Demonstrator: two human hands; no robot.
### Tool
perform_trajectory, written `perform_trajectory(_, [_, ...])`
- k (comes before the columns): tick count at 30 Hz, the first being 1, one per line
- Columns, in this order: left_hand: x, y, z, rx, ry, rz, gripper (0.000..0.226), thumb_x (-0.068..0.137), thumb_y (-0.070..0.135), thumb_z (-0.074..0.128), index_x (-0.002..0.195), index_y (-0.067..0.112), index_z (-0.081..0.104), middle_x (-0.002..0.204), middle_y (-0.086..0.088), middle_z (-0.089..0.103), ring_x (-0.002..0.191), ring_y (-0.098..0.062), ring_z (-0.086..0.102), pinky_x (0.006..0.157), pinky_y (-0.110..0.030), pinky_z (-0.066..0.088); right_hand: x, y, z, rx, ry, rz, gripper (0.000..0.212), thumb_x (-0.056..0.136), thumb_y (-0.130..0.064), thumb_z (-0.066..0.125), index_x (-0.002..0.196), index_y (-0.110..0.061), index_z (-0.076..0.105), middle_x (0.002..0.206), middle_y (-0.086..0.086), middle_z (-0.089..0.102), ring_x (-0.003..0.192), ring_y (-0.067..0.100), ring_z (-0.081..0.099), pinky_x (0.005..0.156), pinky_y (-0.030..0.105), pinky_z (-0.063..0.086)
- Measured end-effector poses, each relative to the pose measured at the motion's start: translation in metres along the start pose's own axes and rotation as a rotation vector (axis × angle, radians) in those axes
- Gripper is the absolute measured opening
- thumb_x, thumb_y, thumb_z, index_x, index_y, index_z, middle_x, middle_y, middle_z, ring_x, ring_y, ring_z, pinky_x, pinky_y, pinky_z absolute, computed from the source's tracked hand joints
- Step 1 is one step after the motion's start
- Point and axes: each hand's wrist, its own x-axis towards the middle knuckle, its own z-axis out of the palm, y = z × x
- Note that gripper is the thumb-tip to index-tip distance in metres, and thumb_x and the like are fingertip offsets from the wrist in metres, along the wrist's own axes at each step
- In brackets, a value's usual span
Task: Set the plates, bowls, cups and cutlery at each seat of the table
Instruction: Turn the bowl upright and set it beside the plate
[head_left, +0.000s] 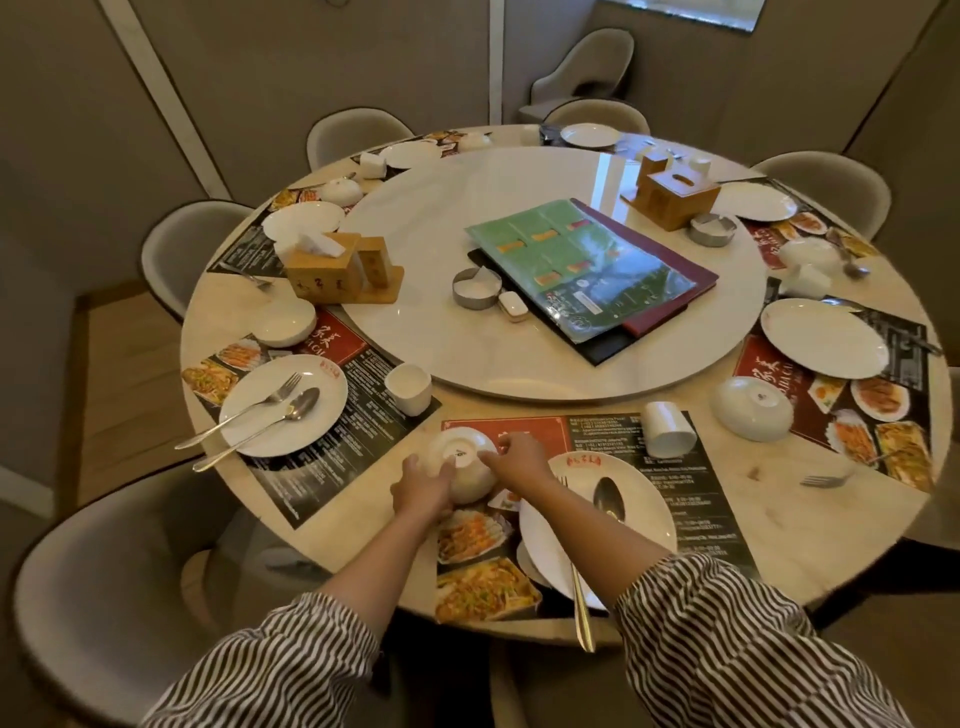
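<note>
A white bowl (464, 457) lies upside down on the near placemat (675, 499), left of a white plate (639, 499) that carries a spoon (609, 500) and a fork. My left hand (420, 486) grips the bowl's near left side. My right hand (517, 460) holds its right rim with curled fingers. A white cup (666, 428) lies tipped on the same mat, past the plate. The left seat has a plate (283, 405) with fork and spoon, a cup (409, 388) and an overturned bowl (284, 322).
A lazy Susan (519, 364) fills the table's middle with menus (582, 265), wooden tissue boxes (322, 270) and metal ashtrays (475, 288). An upside-down bowl (753, 408), a plate (823, 338) and a loose fork (826, 480) lie at the right. Grey chairs (119, 582) ring the table.
</note>
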Motion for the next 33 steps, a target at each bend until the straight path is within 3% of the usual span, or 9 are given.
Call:
perform_trajectory(5, [0.037, 0.0, -0.003, 0.105, -0.087, 0.024, 0.092, 0.057, 0.07, 0.062, 0.137, 0.035, 0.033, 0.121, -0.01, 0.058, 0.097, -0.034, 0.066, 0.067, -0.041, 0.062, 0.032, -0.006, 0.012, 0.109, -0.042, 0.237, 0.068, 0.082, -0.047, 0.069, 0.128, 0.0, 0.05, 0.127, 0.017, 0.059, 0.111, 0.032, 0.06, 0.083, 0.037, 0.054])
perform_trajectory(7, [0.026, 0.016, -0.011, 0.065, -0.146, -0.003, 0.077, 0.07, 0.056, 0.069, 0.136, 0.034, 0.035, 0.123, -0.011, 0.057, 0.092, -0.034, 0.068, 0.059, -0.037, 0.061, 0.038, -0.008, 0.011, 0.188, -0.043, 0.329, 0.069, 0.08, -0.048, 0.071, 0.124, 0.001, 0.051, 0.119, 0.018, 0.062, 0.097, 0.033, 0.065, 0.068, 0.035, 0.054])
perform_trajectory(9, [0.023, 0.026, -0.016, 0.014, -0.203, -0.021, 0.062, 0.081, 0.039, 0.069, 0.133, 0.033, 0.037, 0.127, -0.011, 0.054, 0.091, -0.034, 0.068, 0.054, -0.034, 0.06, 0.043, -0.006, 0.008, 0.264, -0.047, 0.377, 0.066, 0.08, -0.047, 0.071, 0.121, 0.001, 0.05, 0.114, 0.017, 0.062, 0.094, 0.031, 0.064, 0.069, 0.035, 0.052])
perform_trajectory(12, [0.029, 0.033, -0.021, -0.043, -0.288, -0.024, 0.056, 0.085, 0.028, 0.069, 0.132, 0.031, 0.039, 0.13, -0.01, 0.052, 0.096, -0.034, 0.066, 0.062, -0.039, 0.061, 0.044, -0.004, -0.004, 0.44, -0.085, 0.378, 0.046, 0.083, -0.042, 0.071, 0.108, -0.004, 0.061, 0.091, 0.01, 0.062, 0.075, 0.021, 0.058, 0.069, 0.032, 0.05])
perform_trajectory(16, [0.034, 0.042, -0.032, -0.095, -0.388, 0.009, 0.051, 0.091, 0.027, 0.061, 0.138, 0.024, 0.043, 0.126, -0.013, 0.057, 0.098, -0.032, 0.067, 0.07, -0.036, 0.06, 0.037, -0.008, -0.025, 0.496, -0.15, 0.178, 0.03, 0.089, -0.034, 0.065, 0.107, -0.011, 0.062, 0.085, 0.007, 0.06, 0.061, 0.015, 0.053, 0.047, 0.022, 0.045])
perform_trajectory(19, [0.038, 0.051, -0.038, -0.225, -0.378, -0.039, 0.046, 0.096, 0.04, 0.048, 0.135, 0.015, 0.047, 0.119, -0.021, 0.06, 0.099, -0.033, 0.065, 0.07, -0.038, 0.059, 0.033, -0.015, -0.035, 0.418, -0.151, -0.028, 0.026, 0.091, -0.029, 0.063, 0.111, -0.014, 0.058, 0.097, 0.007, 0.063, 0.073, 0.017, 0.06, 0.056, 0.024, 0.052])
perform_trajectory(23, [0.046, 0.057, -0.037, -0.261, -0.365, -0.005, 0.068, 0.087, 0.067, 0.044, 0.122, 0.009, 0.053, 0.107, -0.018, 0.066, 0.087, -0.029, 0.069, 0.07, -0.035, 0.059, 0.027, -0.02, -0.033, 0.134, -0.152, -0.293, 0.018, 0.092, -0.023, 0.061, 0.108, -0.015, 0.061, 0.1, 0.003, 0.064, 0.081, 0.017, 0.064, 0.062, 0.022, 0.054])
perform_trajectory(29, [0.046, 0.049, -0.03, -0.309, -0.308, -0.018, 0.041, 0.097, 0.021, 0.051, 0.132, 0.0, 0.05, 0.116, -0.016, 0.059, 0.1, -0.028, 0.062, 0.07, -0.032, 0.058, 0.023, 0.001, -0.01, -0.162, -0.078, -0.427, 0.007, 0.09, -0.021, 0.063, 0.096, -0.021, 0.067, 0.098, -0.001, 0.065, 0.089, 0.013, 0.061, 0.082, 0.029, 0.053])
perform_trajectory(33, [0.045, 0.036, -0.027, -0.305, -0.25, 0.044, 0.042, 0.096, 0.011, 0.05, 0.138, 0.011, 0.049, 0.133, -0.013, 0.052, 0.115, -0.031, 0.055, 0.068, -0.031, 0.058, 0.019, 0.018, 0.001, -0.201, 0.001, -0.441, 0.012, 0.087, -0.017, 0.068, 0.097, -0.013, 0.072, 0.102, 0.002, 0.066, 0.092, 0.014, 0.06, 0.086, 0.03, 0.051])
